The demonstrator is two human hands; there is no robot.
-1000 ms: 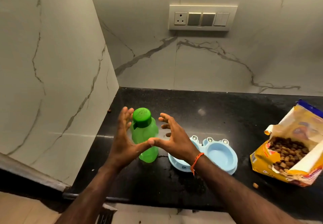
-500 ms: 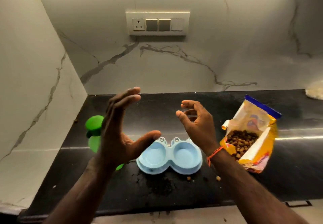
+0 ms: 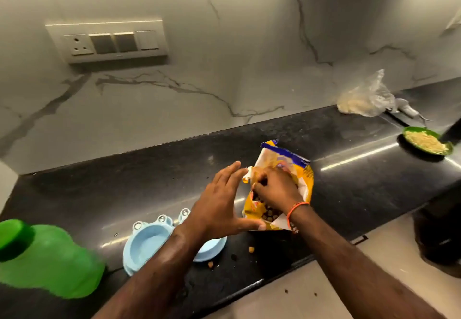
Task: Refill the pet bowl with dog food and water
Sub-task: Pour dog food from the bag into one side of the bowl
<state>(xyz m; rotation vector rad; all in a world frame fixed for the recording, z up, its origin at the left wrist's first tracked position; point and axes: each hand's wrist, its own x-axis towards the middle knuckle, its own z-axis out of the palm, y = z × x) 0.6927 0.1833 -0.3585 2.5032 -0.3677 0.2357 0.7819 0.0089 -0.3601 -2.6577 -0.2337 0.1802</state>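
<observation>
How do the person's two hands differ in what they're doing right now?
The left hand is open with straight fingers, beside the dog food bag, its thumb at the bag's lower edge; the right hand is curled, reaching into the bag's mouth among the kibble. The right wrist wears an orange thread; the left is bare. The left forearm crosses over the blue pet bowl; the right does not. Both are at the bag.

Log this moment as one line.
right hand: inside open yellow dog food bag | left hand: open, beside bag | light blue plastic double pet bowl: no food visible
</observation>
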